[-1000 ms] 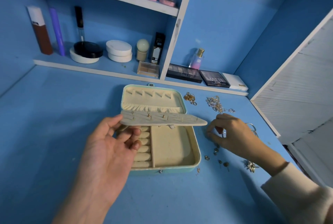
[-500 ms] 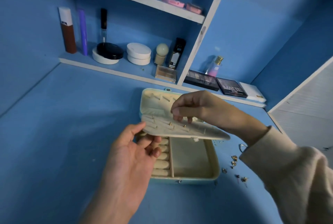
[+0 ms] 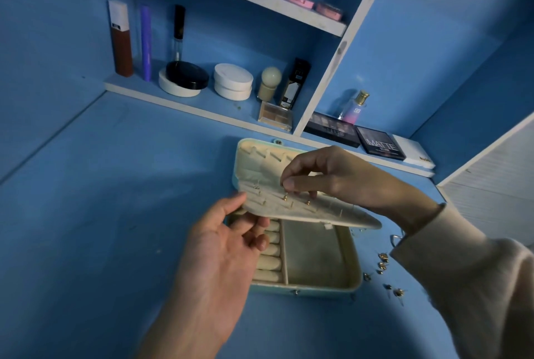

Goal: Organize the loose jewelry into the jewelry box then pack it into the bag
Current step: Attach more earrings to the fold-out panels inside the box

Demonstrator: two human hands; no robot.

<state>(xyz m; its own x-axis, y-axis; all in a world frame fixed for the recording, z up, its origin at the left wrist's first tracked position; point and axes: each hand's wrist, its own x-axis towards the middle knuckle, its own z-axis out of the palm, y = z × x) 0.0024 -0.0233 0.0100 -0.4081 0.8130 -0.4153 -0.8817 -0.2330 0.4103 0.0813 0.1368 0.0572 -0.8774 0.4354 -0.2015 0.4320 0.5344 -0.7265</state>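
A mint-green jewelry box [image 3: 318, 290] lies open on the blue desk, with cream lining and ring rolls at its left. My left hand [image 3: 228, 246] holds the cream earring panel [image 3: 332, 214] up by its left end, thumb on top and fingers beneath. Over the panel my right hand [image 3: 320, 176] pinches a small gold earring [image 3: 285, 196] and sets it against the panel near other studs. Several loose earrings [image 3: 383, 264] lie on the desk to the right of the box. No bag is in view.
A low shelf [image 3: 185, 104] behind the box carries compacts, tubes, a brown bottle and palettes [image 3: 378, 143]. A perfume bottle [image 3: 354, 108] stands at the right. A white panel [image 3: 491, 182] borders the desk's right side.
My right hand left the loose jewelry on the desk and came up over the earring panel with a small earring. The view shifted, so the box now sits further right.
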